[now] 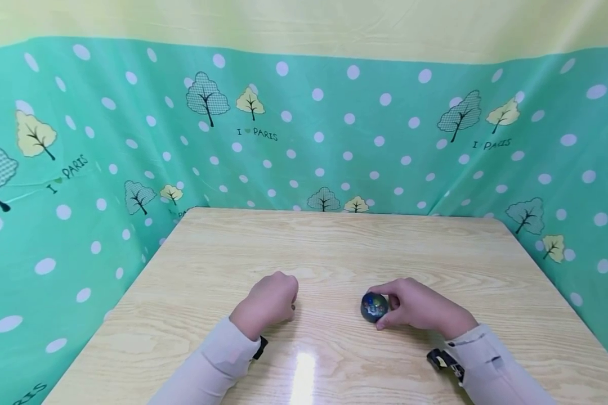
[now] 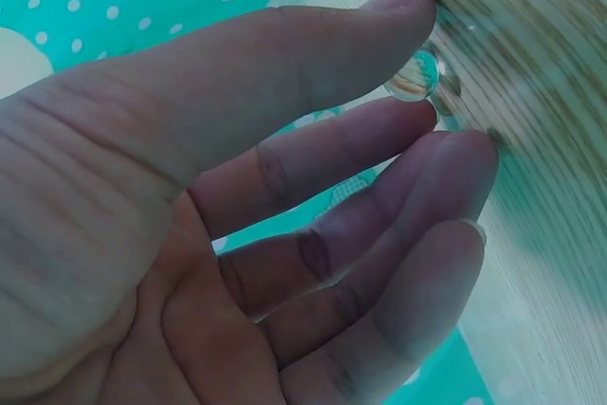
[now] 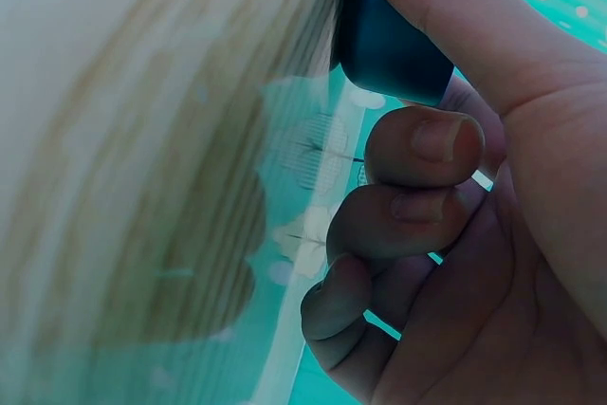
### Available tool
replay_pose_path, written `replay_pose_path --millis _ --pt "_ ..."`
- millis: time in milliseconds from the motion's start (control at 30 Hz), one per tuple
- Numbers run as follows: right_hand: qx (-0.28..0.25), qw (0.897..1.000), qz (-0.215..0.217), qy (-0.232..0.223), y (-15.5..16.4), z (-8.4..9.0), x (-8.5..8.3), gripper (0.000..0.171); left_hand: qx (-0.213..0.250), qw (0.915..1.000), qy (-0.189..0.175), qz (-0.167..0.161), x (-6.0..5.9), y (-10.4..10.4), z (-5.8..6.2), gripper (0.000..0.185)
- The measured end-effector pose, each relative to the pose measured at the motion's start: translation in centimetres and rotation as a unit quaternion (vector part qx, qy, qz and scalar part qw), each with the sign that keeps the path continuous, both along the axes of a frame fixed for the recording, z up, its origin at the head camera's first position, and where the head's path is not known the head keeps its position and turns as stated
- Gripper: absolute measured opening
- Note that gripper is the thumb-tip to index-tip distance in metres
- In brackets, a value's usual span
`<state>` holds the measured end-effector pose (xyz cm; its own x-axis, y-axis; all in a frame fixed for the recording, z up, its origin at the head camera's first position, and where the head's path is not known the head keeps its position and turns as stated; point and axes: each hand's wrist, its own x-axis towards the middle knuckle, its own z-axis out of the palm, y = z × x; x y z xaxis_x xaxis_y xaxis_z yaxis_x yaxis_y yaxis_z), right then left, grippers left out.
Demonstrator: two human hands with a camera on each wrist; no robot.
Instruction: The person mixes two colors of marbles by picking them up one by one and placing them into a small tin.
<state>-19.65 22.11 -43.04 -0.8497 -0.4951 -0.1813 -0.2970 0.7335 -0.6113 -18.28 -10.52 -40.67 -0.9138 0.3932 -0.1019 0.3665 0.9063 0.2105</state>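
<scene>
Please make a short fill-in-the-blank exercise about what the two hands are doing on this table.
1. The right hand holds a small dark ____ against the wooden table.
2. The clear glass marble lies by the fingertips of the ____ hand.
3. The cloth behind the table has white ____ on green.

Missing words: ball; left; dots

Both hands low (left (image 1: 267, 304) loosely open, right (image 1: 415, 310) seemingly pinching), forearms converging.

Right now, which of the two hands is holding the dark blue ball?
The right hand pinches the dark blue patterned ball on the wooden table; the left hand rests apart from it.
</scene>
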Motion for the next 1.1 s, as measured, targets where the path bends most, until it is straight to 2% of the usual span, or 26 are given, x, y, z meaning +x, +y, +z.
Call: replay_pose_path --millis 467,700,767,933,1100 --pt "-0.005 1.0 0.0 -0.001 0.0 0.1 0.2 0.075 -0.014 0.9992 0.037 -0.008 0.0 0.3 -0.2 0.048" --pt "-0.003 1.0 -0.004 -0.004 0.0 0.3 0.3 0.074 -0.01 0.998 0.058 -0.024 0.2 0.3 -0.3 0.048" --pt "-0.005 1.0 -0.006 -0.008 0.0 0.3 0.3 0.074 -0.003 0.9981 0.055 -0.028 0.2 0.2 -0.3 0.045" --pt "-0.007 1.0 -0.012 -0.016 -0.1 0.3 0.4 0.074 0.028 0.9986 0.021 -0.04 0.3 0.5 -0.3 0.038" --pt "-0.007 1.0 -0.014 -0.014 -0.1 0.3 0.3 0.075 0.036 0.9982 0.017 -0.046 0.5 1.2 -0.6 0.043"
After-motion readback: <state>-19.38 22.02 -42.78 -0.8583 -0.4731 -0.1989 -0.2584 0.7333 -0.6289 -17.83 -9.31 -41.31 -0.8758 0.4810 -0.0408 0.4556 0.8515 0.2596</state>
